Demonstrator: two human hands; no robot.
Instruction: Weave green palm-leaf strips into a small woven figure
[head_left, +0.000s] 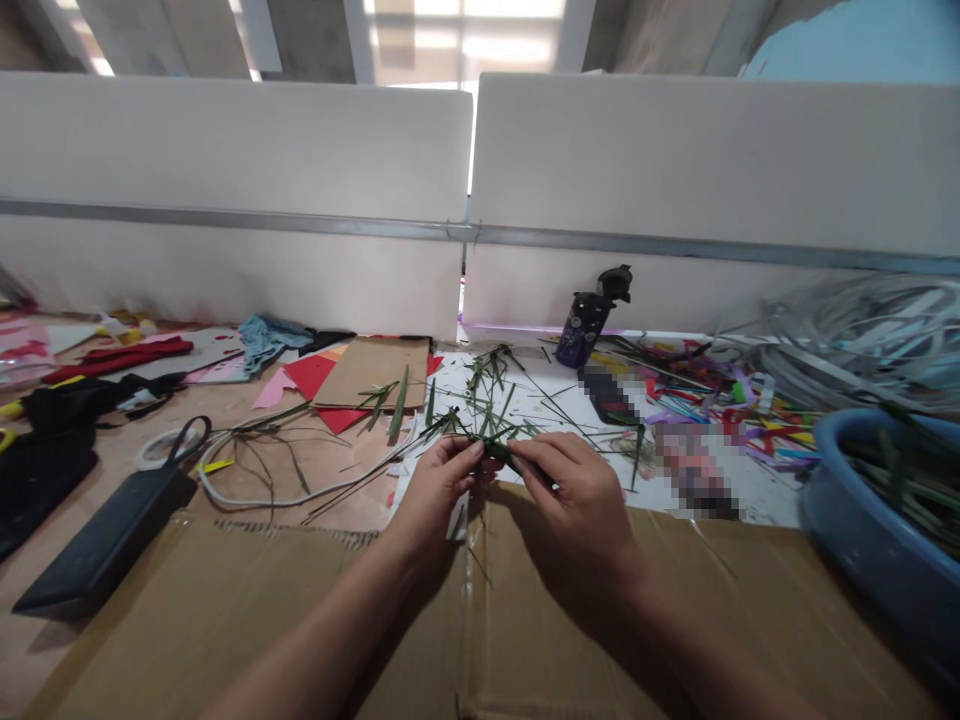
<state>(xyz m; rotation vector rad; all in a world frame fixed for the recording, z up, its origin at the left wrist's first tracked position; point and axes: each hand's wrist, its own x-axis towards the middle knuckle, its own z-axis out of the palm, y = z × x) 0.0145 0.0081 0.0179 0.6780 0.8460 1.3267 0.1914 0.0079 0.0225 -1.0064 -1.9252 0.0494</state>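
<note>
Between my two hands, over the far edge of a cardboard sheet (570, 610), is a small piece of knotted or woven green grass blades (492, 447). My left hand (442, 480) pinches its left side between thumb and fingers. On the right side, my right hand (574, 485) grips it the same way, fingertips close to the left ones. Thin blades stick out of the piece, and part of it is hidden behind my fingers. Loose grass blades (491, 370) lie scattered just beyond my hands on white paper.
A blue basin (847, 500) holding grass stands at the right. A dark bottle (583, 330) with its lid up is near the white panel (637, 160). At left lie a black case (112, 535), a tape roll (161, 450), a white cable (262, 500) and a cardboard piece (352, 375).
</note>
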